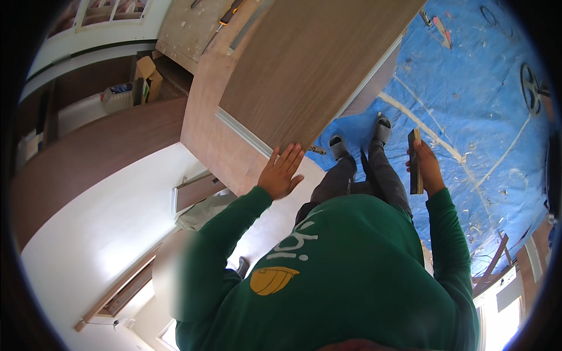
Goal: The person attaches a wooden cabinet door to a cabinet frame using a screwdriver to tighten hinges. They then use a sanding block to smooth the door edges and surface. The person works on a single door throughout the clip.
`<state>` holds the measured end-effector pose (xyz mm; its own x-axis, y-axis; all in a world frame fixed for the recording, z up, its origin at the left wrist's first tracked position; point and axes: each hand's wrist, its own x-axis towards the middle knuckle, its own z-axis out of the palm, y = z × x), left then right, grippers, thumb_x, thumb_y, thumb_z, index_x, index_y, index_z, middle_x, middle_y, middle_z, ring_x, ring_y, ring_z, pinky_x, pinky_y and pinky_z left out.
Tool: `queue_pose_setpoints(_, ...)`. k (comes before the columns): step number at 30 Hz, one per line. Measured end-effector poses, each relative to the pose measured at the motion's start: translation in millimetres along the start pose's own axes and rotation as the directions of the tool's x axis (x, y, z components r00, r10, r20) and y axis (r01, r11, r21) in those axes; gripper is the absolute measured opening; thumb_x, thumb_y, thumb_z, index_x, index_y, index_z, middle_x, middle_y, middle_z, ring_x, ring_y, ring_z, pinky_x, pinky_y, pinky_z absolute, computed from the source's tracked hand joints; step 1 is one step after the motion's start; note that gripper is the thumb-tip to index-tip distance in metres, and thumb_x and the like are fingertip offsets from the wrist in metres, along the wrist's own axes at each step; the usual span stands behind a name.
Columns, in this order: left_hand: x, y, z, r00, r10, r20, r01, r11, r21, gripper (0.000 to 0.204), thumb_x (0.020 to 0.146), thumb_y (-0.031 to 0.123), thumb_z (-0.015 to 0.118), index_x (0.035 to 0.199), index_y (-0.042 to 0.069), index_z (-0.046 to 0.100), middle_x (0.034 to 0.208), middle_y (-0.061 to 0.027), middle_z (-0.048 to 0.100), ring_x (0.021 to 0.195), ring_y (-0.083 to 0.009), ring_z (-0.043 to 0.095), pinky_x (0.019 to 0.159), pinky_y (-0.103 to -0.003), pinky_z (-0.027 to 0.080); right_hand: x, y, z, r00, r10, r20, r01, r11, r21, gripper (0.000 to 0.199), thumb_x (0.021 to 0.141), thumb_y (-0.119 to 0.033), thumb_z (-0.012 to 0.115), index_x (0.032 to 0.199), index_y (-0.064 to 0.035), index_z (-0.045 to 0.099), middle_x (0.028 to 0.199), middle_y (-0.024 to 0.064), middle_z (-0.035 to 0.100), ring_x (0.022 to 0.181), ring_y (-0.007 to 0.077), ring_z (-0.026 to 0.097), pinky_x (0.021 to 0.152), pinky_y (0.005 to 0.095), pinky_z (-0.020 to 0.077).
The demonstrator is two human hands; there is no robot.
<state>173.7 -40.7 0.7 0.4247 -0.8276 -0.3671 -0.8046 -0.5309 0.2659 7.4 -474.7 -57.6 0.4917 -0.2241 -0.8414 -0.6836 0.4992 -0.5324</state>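
My left hand (pixel 282 173) lies flat with its fingers stretched out, the fingertips at the near corner of a brown wood-grain panel (pixel 304 64). A pale strip edging (pixel 246 134) runs along the panel's near left side, and another light edge follows its right side. The panel rests on a bare plywood sheet (pixel 205 108). Off to the right, above the floor and apart from the panel, my right hand (pixel 430 167) grips a narrow rectangular block (pixel 415 162) with a dark face and a lighter wood-coloured edge. The block stands roughly upright in the picture.
An orange-and-black handled tool (pixel 229 16) and a grey strip (pixel 249 28) lie on the far left worktop. A blue tarp (pixel 468 88) with tape and debris covers the floor at right. A jug (pixel 117 97) and cardboard box (pixel 149 76) sit in a left cabinet.
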Motion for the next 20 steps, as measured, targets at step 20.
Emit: queue_pose_setpoints(20,161,-1,-18,0.921,0.242,-0.306,-0.208,0.968,0.141,0.070,0.106,0.039,0.046,0.165,0.007,0.026,0.172,-0.0132,0.024,0.159,-0.0356,0.021,0.128,-0.060,0.010,-87,74,-68,0.954,0.103,-0.281,-0.112,0.994,-0.016,0.046,0.100,-0.046,0.063,0.128,-0.0097,0.057,0.089,0.0069,0.059,0.061,0.0239,0.062,0.054,0.0416,0.0564)
